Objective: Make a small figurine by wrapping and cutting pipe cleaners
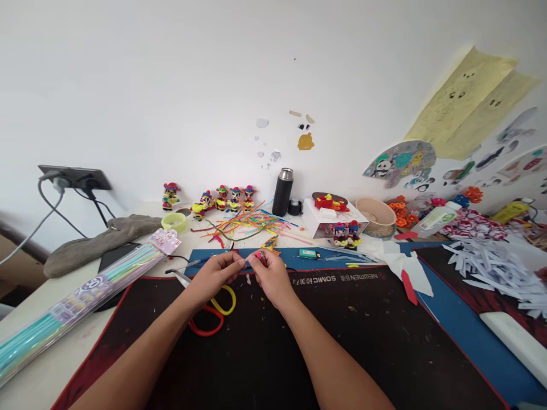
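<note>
My left hand [220, 272] and my right hand [269, 273] meet above the back part of the black mat [342, 330]. Thumb and fingers of my left hand are pinched together at a tiny thing too small to name. Between the fingers of my right hand shows a small pink-red piece [262, 258], mostly hidden. Scissors with a red and a yellow handle loop [223, 300] lie on the mat beside and partly under my left hand. Just behind my hands is a small orange and yellow piece [270, 244].
Colourful pipe cleaners [243, 222], small figures [235, 198] and a black bottle [283, 192] stand or lie at the back. A packet of coloured sticks [81, 296] is at left; white paper strips [496, 265] are at right. A green-labelled item [308, 254] lies behind the mat.
</note>
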{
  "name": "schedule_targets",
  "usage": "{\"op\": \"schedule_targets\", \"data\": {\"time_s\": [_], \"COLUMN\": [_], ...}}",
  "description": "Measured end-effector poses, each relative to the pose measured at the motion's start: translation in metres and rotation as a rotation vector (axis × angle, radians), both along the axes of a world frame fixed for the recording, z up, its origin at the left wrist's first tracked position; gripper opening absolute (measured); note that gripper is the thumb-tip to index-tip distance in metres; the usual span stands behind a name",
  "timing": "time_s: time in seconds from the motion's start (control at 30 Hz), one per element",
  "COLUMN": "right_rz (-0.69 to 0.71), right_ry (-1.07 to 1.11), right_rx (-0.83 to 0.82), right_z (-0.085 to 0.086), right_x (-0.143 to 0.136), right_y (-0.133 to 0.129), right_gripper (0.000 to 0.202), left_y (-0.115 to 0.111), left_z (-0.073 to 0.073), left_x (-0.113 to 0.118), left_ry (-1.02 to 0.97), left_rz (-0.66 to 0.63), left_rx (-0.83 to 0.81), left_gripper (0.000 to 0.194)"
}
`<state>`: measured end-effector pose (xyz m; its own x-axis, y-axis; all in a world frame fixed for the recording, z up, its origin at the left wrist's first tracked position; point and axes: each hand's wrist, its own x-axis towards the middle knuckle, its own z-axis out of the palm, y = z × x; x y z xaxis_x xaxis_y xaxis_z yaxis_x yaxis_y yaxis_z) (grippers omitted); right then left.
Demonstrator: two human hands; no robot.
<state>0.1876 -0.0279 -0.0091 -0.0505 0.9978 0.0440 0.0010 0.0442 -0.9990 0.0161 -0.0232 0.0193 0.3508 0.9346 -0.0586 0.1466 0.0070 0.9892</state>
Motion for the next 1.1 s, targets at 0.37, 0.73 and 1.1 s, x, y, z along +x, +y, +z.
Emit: {"op": "schedule_targets", "data": {"time_s": [0.37,0.73,1.1], "right_rz": [-0.023,-0.017,-0.009], "right_ry": [0.027,-0.005,-0.022], "right_rx": [0.009,0.018,0.022], "right_z": [-0.0009,0.0015,0.0031], "right_x": [-0.0002,-0.0010,0.0002], "right_y": [0.0009,-0.0011,-0.0016], "right_gripper": [0.039,0.038,0.036], "left_y": [0.0057,0.0009,0.0019], "left_z": [-0.0072,-0.0002,-0.0037], "left_x": [-0.0058,-0.0029,-0.0022], "left_ry": [-0.043,0.006,0.004], "left_rz": [0.033,-0.004,-0.018], "left_rx": [0.007,0.026,0.001], "left_gripper": [0.058,0.055,0.053]}}
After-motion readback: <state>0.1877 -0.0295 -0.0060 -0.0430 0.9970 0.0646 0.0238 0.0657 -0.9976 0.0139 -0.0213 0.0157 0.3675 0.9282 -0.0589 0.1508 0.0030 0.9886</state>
